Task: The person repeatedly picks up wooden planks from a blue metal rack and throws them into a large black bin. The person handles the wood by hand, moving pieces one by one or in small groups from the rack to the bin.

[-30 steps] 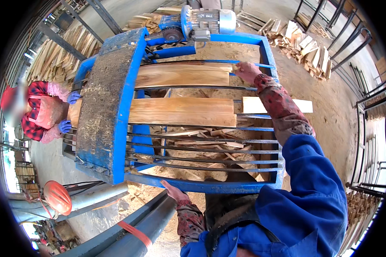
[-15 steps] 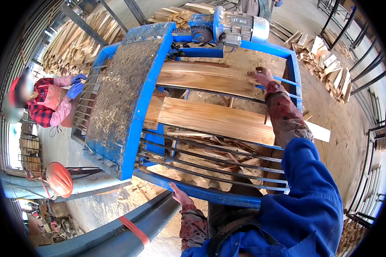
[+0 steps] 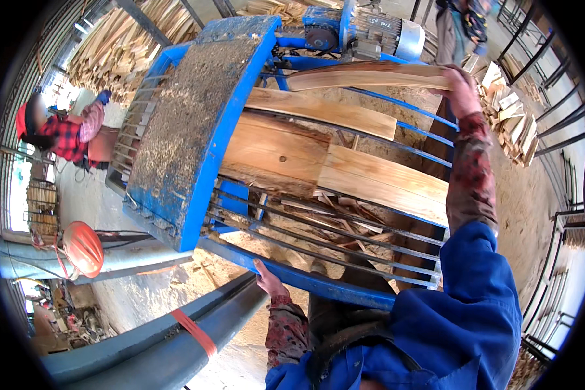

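Observation:
My right hand (image 3: 461, 91) grips the right end of a narrow wood strip with a dark bark edge (image 3: 370, 77). The strip lies slantwise over the far bars of a blue roller machine (image 3: 211, 156). Just nearer lies a pale board (image 3: 335, 114). A wide board with a knot (image 3: 273, 156) juts out from under the machine's sawdust-covered hood, against pale planks (image 3: 387, 182) on the bars. My left hand (image 3: 270, 281) is closed over the blue front rail (image 3: 325, 296), its thumb on top and its other fingers mostly hidden.
A motor (image 3: 377, 32) sits at the machine's far side. A co-worker in a red plaid shirt (image 3: 71, 133) stands beyond the hood at left; another person (image 3: 458, 32) is behind. Wood piles (image 3: 130, 52) lie around. A grey beam (image 3: 195, 338) and orange dome (image 3: 83, 248) are near left.
My right hand has drawn the bark-edged strip away from the pale board, outward and right. The knotted board has emerged from under the hood. The co-worker has turned away; another person has moved into fuller view.

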Motion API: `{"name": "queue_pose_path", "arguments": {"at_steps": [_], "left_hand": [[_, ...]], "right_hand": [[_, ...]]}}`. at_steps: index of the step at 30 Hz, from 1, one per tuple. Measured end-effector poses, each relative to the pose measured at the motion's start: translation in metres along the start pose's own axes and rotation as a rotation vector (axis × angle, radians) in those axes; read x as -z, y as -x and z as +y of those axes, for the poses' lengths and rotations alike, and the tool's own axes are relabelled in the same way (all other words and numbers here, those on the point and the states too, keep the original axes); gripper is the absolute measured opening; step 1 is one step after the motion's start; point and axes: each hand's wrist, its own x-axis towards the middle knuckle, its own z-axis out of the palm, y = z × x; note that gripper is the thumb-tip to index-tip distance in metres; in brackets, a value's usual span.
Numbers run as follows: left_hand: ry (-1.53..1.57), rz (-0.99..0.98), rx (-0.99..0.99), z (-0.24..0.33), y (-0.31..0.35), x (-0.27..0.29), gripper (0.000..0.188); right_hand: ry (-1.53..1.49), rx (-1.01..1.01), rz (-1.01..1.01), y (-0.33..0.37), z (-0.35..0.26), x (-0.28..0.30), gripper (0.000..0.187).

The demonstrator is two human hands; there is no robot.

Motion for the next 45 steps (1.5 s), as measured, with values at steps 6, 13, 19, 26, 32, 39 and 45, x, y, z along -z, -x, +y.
{"name": "queue_pose_path", "arguments": {"at_steps": [6, 13, 19, 26, 32, 39, 45], "left_hand": [[0.052, -0.084, 0.043, 0.000, 0.002, -0.005, 0.068], [0.106, -0.186, 0.122, 0.007, 0.008, 0.019, 0.058], [-0.103, -0.234, -0.162, 0.016, 0.040, 0.074, 0.021], [0.326, -0.990, 0.180, 0.066, 0.101, 0.034, 0.046], [0.803, -1.037, 0.556, 0.079, 0.120, 0.004, 0.072], [0.479, -0.951, 0.490, 0.073, 0.124, 0.015, 0.053], [0.294, -0.739, 0.523, 0.047, 0.108, 0.024, 0.040]], "right_hand": [[0.091, 0.065, 0.199, 0.076, -0.054, 0.071, 0.036], [-0.044, 0.122, 0.396, 0.188, -0.078, 0.098, 0.032], [-0.370, -0.040, 0.468, 0.295, -0.045, 0.088, 0.024], [-0.322, -0.318, 0.381, 0.368, -0.033, -0.011, 0.025], [-0.308, -0.562, 0.236, 0.413, -0.023, -0.033, 0.024], [-0.053, -0.717, -0.116, 0.447, 0.022, -0.003, 0.020], [0.207, -0.479, -0.221, 0.397, 0.047, 0.006, 0.027]]}}
